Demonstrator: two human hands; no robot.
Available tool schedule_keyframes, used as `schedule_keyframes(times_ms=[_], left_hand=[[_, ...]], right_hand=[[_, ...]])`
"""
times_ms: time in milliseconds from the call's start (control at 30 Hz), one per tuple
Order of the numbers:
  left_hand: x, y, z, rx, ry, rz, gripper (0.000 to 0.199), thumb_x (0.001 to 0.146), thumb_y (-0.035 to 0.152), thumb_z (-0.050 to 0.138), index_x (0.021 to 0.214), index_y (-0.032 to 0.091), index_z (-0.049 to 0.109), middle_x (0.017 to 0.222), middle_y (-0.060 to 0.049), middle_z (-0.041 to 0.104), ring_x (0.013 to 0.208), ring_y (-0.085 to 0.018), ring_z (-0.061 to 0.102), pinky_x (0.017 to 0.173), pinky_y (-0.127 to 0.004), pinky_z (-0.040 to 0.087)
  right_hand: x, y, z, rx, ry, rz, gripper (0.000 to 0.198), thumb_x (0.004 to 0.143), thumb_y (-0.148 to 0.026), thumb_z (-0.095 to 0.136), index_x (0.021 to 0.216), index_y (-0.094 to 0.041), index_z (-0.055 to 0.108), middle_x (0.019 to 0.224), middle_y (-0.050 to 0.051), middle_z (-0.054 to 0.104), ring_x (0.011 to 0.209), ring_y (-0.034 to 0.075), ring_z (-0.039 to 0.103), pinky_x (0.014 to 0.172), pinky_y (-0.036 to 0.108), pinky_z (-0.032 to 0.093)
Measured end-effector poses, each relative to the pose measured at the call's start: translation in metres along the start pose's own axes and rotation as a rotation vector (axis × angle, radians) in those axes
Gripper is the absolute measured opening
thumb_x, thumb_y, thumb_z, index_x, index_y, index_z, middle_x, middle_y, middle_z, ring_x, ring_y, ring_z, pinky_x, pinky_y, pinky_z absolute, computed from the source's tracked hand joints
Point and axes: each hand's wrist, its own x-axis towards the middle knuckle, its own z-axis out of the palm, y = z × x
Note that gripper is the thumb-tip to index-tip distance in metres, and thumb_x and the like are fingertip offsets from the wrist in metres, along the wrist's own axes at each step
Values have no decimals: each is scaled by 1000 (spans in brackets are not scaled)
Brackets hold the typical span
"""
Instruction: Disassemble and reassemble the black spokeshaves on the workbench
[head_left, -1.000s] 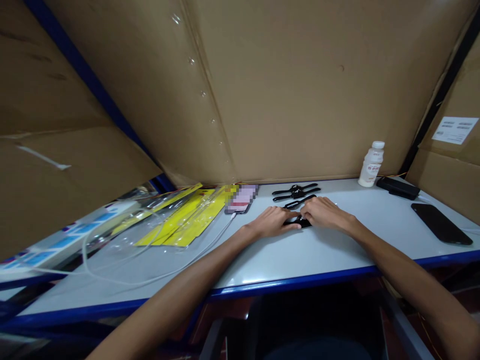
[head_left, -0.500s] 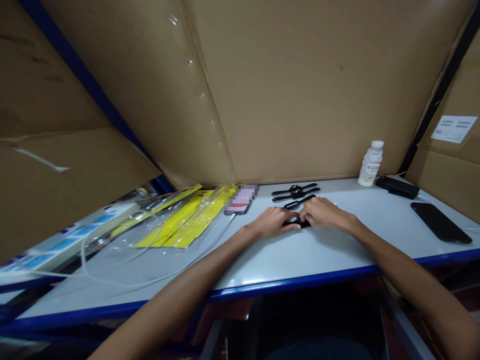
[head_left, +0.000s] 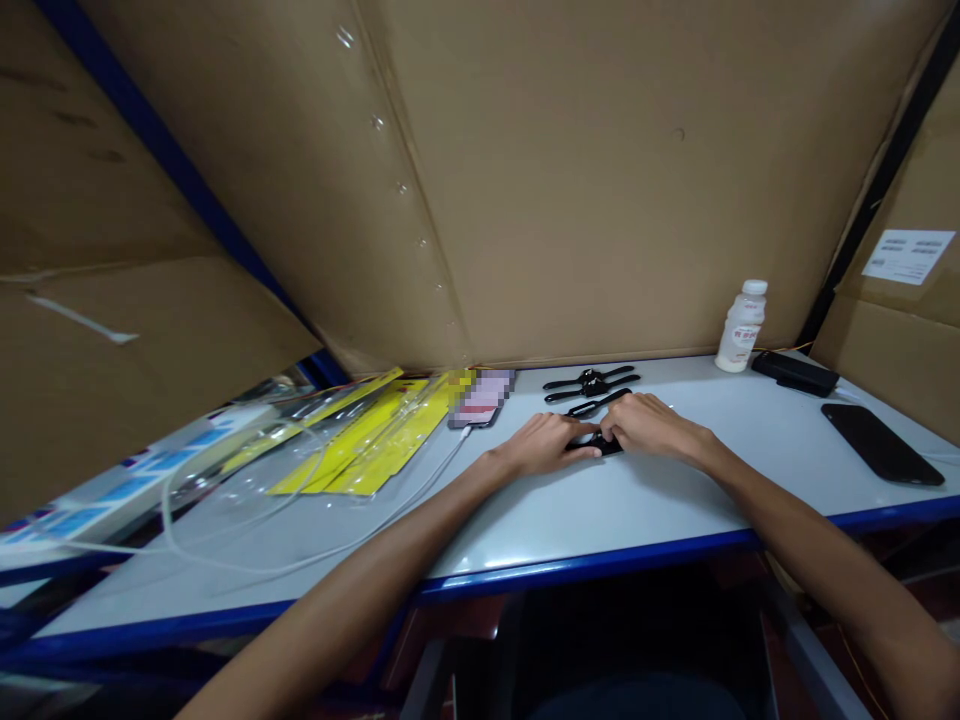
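Low over the white tabletop, my left hand (head_left: 546,443) grips the left part of a black spokeshave (head_left: 609,448), its thumb stretched along the near side. My right hand (head_left: 643,425) has its fingers bent and pinched on the tool's middle and right part. Most of the tool is hidden by the fingers, so its details do not show. Just beyond the hands lies another slim black two-handled tool (head_left: 589,409), partly covered by my right hand. Two more black spokeshaves (head_left: 591,386) with winged handles rest side by side behind it.
Yellow cards in clear plastic packaging (head_left: 352,440) lie left, beside a phone (head_left: 480,400) on a white cable (head_left: 390,520). A bottle (head_left: 741,328), a black case (head_left: 795,373) and a dark phone (head_left: 881,443) are right. Cardboard walls (head_left: 570,180) enclose the white table (head_left: 540,530).
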Motion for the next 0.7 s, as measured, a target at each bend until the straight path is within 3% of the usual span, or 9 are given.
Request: schedule_keyframes(times_ms=[100,200,367,567,700], left_hand=[[0,1,-1,-3,4,3,48,105,58,49,135,24,65,116,-11,78,93,-27,75,72,-29,46],[-1,2,-2,0,2,-1,47,104,57,50,132,22,67,116,-11,78,94,-28,75,72,-29,46],[0,1,0,7,-2,-6,46,104,57,50,123,21,70,108,-10,79,89,-26,75,70,-28,46],[0,1,-1,-2,-4,-1,45,104,57,50,129,25,69,110,-9,79,89,-26,75,70,-28,46],[0,1,-1,-9,1,-5,48,104,57,51,137,25,65,117,-11,78,94,-27,75,74,-29,48]], right_hand=[[0,3,0,-19,18,41,38,82,-1,53,100,-18,83,93,13,77,77,20,65,62,29,28],[0,4,0,-8,22,22,50,82,0,52,117,-22,80,97,12,78,81,21,66,64,28,30],[0,3,-2,30,9,-39,49,84,0,51,109,-28,83,101,7,79,83,18,66,66,27,33],[0,5,-1,40,-15,-44,39,80,0,55,88,-24,84,89,5,78,76,16,65,64,26,32],[0,10,2,16,28,10,41,81,-1,54,103,-20,83,96,12,79,82,21,67,64,28,33]])
